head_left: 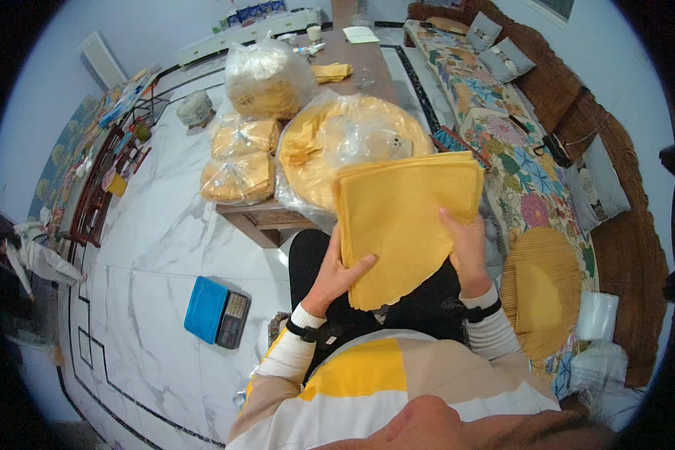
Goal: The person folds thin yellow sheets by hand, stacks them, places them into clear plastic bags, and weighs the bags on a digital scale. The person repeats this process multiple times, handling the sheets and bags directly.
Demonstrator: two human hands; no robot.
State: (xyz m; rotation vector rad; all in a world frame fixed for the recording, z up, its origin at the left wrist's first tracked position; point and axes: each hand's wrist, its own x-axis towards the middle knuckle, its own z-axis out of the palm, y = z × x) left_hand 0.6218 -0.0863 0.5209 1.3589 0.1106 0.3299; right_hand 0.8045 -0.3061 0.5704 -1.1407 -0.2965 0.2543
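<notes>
A thick stack of yellow sheets [409, 229] is held up over the person's lap, just off the table's near edge. The left hand [334, 276] is part-closed on the stack's left side, thumb across the front; the right hand [466, 251] grips the right side the same way. The fingers behind are hidden. Gripping opposite sides probably keeps the loose layers lined up and stops the floppy stack from sagging. Whether its top touches the large round bag [305, 176] behind, I cannot tell.

That bag lies flat along the near edge of the table [375, 60], likely for easy reach. Smaller bags [240, 178] sit at the near left corner, with a tall bag [262, 97] farther back by the left edge; bunching them there seems to save room. On the couch [529, 161], a woven tray [559, 251] carries another yellow piece [536, 296], perhaps to keep it off the cover.
</notes>
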